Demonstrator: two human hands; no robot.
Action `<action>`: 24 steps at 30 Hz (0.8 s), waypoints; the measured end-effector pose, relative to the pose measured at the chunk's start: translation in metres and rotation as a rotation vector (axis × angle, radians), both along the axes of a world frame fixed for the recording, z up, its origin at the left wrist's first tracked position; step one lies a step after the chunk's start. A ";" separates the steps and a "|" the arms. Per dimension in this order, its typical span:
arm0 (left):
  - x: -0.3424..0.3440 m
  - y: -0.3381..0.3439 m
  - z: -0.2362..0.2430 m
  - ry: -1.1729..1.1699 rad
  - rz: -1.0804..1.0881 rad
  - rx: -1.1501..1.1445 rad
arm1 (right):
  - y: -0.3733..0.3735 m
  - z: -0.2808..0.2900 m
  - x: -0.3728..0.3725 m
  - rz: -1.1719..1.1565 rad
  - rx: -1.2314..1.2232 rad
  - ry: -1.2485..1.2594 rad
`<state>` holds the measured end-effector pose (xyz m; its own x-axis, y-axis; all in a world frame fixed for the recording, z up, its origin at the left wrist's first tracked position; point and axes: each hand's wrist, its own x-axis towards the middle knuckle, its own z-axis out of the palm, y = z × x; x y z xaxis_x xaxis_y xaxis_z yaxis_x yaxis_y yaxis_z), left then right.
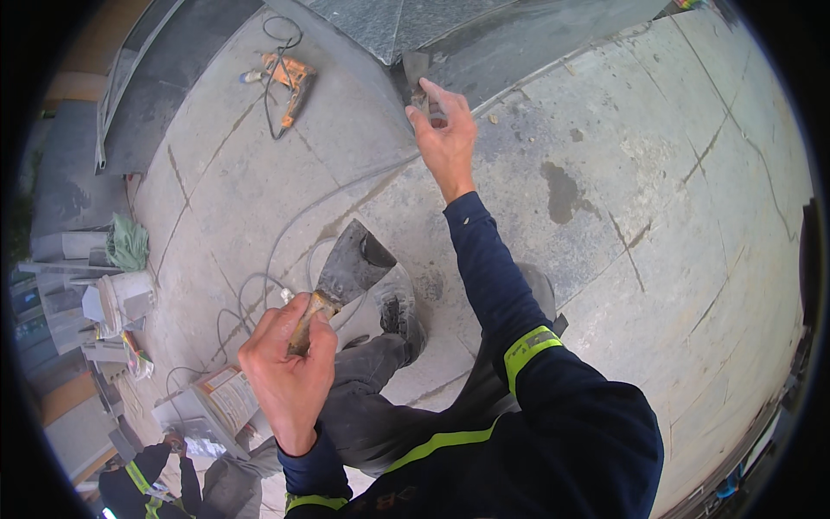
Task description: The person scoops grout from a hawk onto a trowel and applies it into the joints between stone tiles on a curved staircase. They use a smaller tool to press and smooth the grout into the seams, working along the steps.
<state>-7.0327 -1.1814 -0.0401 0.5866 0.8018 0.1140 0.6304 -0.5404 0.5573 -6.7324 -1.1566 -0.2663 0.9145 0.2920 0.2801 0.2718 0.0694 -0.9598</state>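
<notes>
"Which of the hands is nearer that grey stone slab (519, 56)?"

"The right hand (450, 143), out by its near corner. The left hand (292, 368) is well back, to the left."

"And the tools?"

"The left pinches the broad scraper (346, 275) by its handle, long axis running forward and rightward. The right pinches the narrow scraper (416, 65), blade pointing away beside the corner. A dark lump (377, 250) sits on the broad blade."

"Is the narrow one touching stone?"

"Can't tell; fingers mostly hide its handle, and the slab's top is cut off."
</notes>
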 end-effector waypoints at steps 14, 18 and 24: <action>-0.003 0.001 -0.001 -0.003 -0.006 0.012 | -0.009 -0.012 -0.007 0.024 -0.076 -0.135; -0.007 0.004 -0.006 0.008 -0.036 0.023 | -0.022 -0.003 -0.009 0.109 -0.162 -0.128; -0.010 0.035 -0.010 -0.152 0.111 -0.463 | -0.094 0.057 -0.024 0.540 -0.040 0.117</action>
<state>-7.0432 -1.1468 -0.0499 0.4995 0.8450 -0.1911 0.5630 -0.1489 0.8129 -6.7562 -1.2503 -0.2094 0.6566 0.7361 0.1646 0.0990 0.1322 -0.9863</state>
